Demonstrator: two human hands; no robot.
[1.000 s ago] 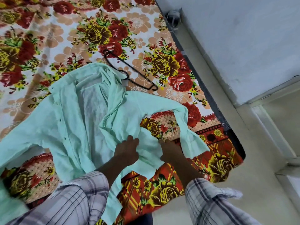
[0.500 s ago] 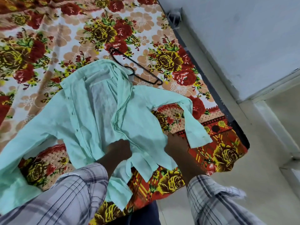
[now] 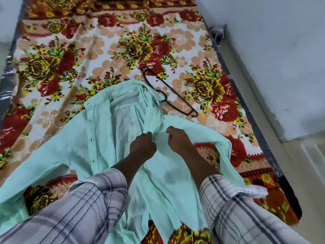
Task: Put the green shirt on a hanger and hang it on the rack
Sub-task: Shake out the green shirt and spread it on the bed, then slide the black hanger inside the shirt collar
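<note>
The pale green shirt (image 3: pixel 109 131) lies spread open on the flowered bedsheet (image 3: pixel 73 55), collar at the far end, sleeves out to both sides. My left hand (image 3: pixel 143 147) pinches the shirt's right front edge near the middle. My right hand (image 3: pixel 177 138) rests beside it on the right front panel, fingers curled into the cloth. A black wire hanger (image 3: pixel 168 92) lies flat on the sheet just beyond the collar; its near part is tucked under the shirt's shoulder. No rack is in view.
The bed's dark edge (image 3: pixel 260 138) runs along the right, with pale floor and a white wall (image 3: pixel 281 59) beyond it. My checked sleeves fill the bottom of the view.
Both hands have moved up the shirt from its hem toward the middle. The right front panel has been drawn over, and my view has shifted up the bed.
</note>
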